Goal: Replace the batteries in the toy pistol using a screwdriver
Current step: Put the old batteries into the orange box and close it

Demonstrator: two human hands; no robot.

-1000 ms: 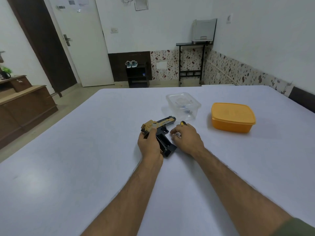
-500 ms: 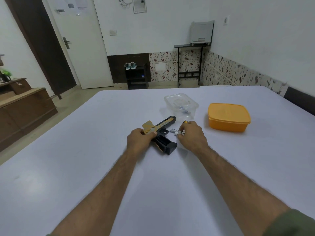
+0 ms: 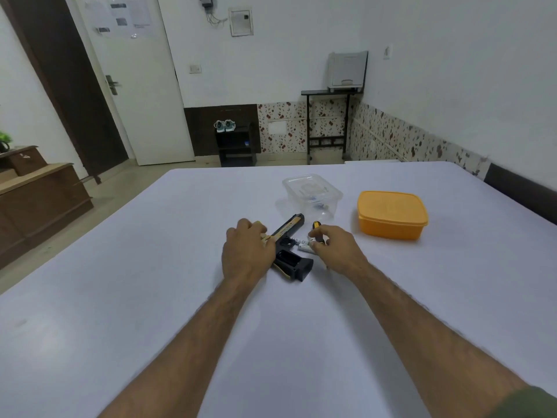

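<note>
In the head view, the toy pistol (image 3: 291,251) is lying on its side on the white table (image 3: 150,267), its back end being gripped by the curled fingers of the left hand (image 3: 245,254). A white battery (image 3: 305,249) just right of the pistol is being pinched by the right hand (image 3: 337,248), beside the screwdriver (image 3: 316,226). A clear box (image 3: 312,196) and an orange box (image 3: 391,214) are sitting beyond.

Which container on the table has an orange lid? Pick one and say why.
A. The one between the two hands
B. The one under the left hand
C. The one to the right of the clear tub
C: the orange container sits on the table to the right of the clear tub, apart from both hands.
</note>
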